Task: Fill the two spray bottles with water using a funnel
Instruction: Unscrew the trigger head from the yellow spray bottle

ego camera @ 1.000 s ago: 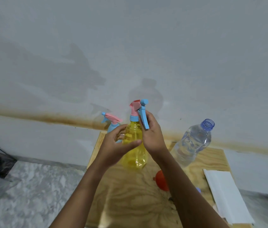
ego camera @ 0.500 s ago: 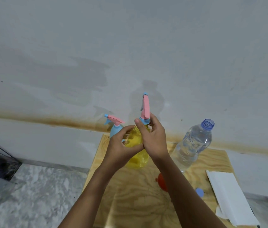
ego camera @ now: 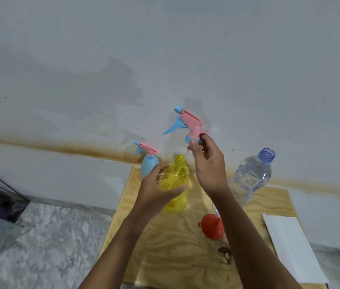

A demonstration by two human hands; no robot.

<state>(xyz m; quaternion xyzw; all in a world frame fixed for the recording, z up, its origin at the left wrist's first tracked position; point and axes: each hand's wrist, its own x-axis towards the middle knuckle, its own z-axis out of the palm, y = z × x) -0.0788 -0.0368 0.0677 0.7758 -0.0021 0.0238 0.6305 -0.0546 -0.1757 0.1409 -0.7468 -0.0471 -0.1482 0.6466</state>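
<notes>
Step in hand, as judged: removing trigger head (ego camera: 191, 122) from yellow spray bottle (ego camera: 177, 174). Right hand (ego camera: 208, 165) pinches the head at its blue collar, above and just right of the open threaded neck. Left hand (ego camera: 154, 190) grips the bottle body, upright on plywood board (ego camera: 165, 257). Advice: lift straight until the dip tube clears the neck, then lay the head on the board. Red funnel (ego camera: 213, 227) lies near the right forearm; uncapped water bottle (ego camera: 250, 178) stands right; blue spray bottle (ego camera: 149, 166) behind, head on
</notes>
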